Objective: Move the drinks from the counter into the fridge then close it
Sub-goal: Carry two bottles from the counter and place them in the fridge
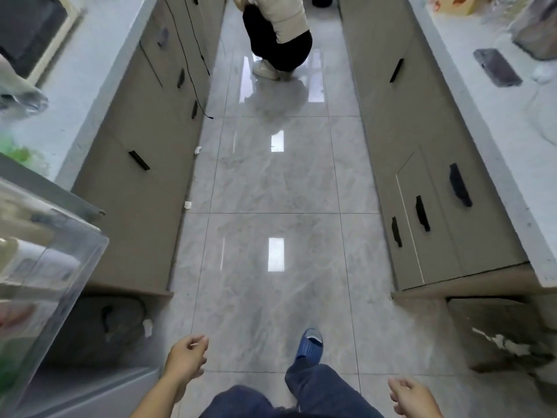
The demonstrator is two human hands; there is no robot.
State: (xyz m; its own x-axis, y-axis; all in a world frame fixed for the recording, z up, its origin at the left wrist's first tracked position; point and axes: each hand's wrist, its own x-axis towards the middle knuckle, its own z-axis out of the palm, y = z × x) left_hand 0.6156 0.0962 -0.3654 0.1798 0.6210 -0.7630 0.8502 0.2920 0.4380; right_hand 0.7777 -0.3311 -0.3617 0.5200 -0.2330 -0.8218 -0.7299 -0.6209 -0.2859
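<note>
Drinks, that's what I'm hunting for, and from here I can't pick out a single bottle for certain; the left counter (87, 70) shows only blurred clear plastic and something green near its edge, too smeared to name. Fridge door (45, 260) hangs open at my lower left, its clear shelf jutting into the aisle, which suits loading. My left hand (188, 356) is loose, fingers lightly curled around nothing, and my right hand (411, 398) is the same, relaxed and carrying nothing. Both swing low because I'm mid-stride, one blue slipper (310, 345) forward on the glossy floor (277, 182). Right counter (494, 116) has a dark phone (497, 70) lying flat. Another person (278, 34) crouches at the far end, so I'd judge the aisle tight. Next call: reach a counter and find a drink.
</note>
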